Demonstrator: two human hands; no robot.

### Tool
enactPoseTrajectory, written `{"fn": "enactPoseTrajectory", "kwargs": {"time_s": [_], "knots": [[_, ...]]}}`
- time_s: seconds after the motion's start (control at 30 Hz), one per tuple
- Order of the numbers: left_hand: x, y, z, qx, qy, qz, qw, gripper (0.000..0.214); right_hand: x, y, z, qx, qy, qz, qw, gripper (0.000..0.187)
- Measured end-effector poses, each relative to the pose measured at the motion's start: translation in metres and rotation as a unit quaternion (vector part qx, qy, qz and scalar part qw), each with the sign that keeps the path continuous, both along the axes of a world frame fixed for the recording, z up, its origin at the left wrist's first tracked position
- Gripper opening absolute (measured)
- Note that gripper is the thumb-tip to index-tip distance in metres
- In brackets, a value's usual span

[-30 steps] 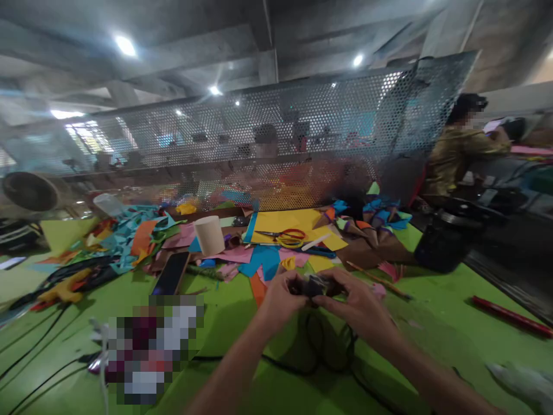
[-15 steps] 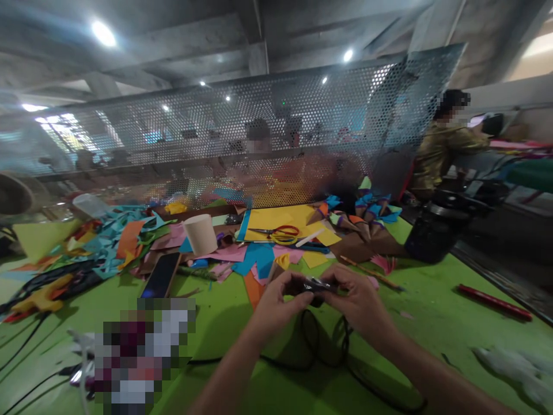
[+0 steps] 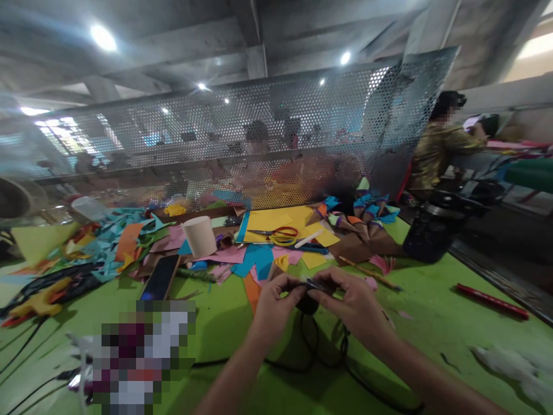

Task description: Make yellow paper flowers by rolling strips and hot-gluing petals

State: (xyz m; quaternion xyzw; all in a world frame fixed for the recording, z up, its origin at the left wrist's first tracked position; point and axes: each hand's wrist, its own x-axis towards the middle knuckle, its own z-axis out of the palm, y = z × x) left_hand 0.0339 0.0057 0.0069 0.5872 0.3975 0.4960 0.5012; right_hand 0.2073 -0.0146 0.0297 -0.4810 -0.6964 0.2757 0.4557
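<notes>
Head view: the left hand (image 3: 279, 302) and right hand (image 3: 352, 297) both pinch a small dark piece (image 3: 307, 304) above the bench (image 3: 436, 346), well in from its right edge — now tipped lower than a moment ago, apparently being turned.

On the table (image 3: 436, 351), scissors (image 3: 271, 233) lie on paper (image 3: 270, 219) behind the left hand (image 3: 276, 301), with a phone (image 3: 159, 278) to its left.

Bare left hand (image 3: 279, 301), right hand (image 3: 353, 298), forearms (image 3: 237, 372)
</notes>
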Motion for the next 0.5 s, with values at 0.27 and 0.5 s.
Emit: {"fn": "enactPoseTrajectory", "kwargs": {"time_s": [0.27,0.5], "knots": [[0.0042,-0.0022,0.0012,0.0,0.009,-0.015,1.0,0.015,0.0015,-0.0027,0.0,0.01,0.008,0.004,1.0,0.002],[0.0041,-0.008,0.0055,0.012,0.015,-0.044,0.999,0.015,0.0012,-0.0022,0.0027,0.041,0.005,0.001,0.999,0.004]]}}
